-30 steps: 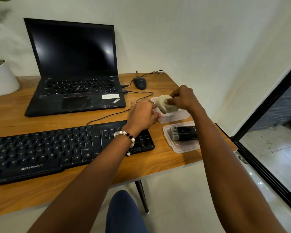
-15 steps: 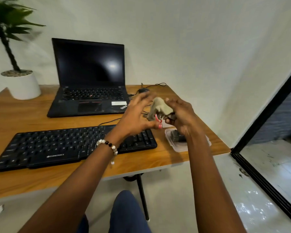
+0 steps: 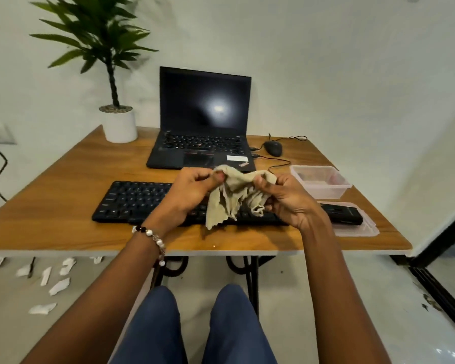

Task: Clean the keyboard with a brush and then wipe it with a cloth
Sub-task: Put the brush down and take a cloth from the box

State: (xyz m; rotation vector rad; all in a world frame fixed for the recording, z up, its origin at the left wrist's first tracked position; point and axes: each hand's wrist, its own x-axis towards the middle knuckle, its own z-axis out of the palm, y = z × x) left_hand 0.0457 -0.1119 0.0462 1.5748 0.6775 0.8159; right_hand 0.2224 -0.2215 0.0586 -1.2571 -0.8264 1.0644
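Almost no text can be read. The laptop (image 3: 202, 143) at the back edge of the table (image 3: 63, 206) has a white sticker and a slanted logo on its front right corner, but the letters are too small and blurred to read.

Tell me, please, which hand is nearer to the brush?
Right. The right hand holds the cloth just left of the brush; the left hand is farther left, over the keyboard.
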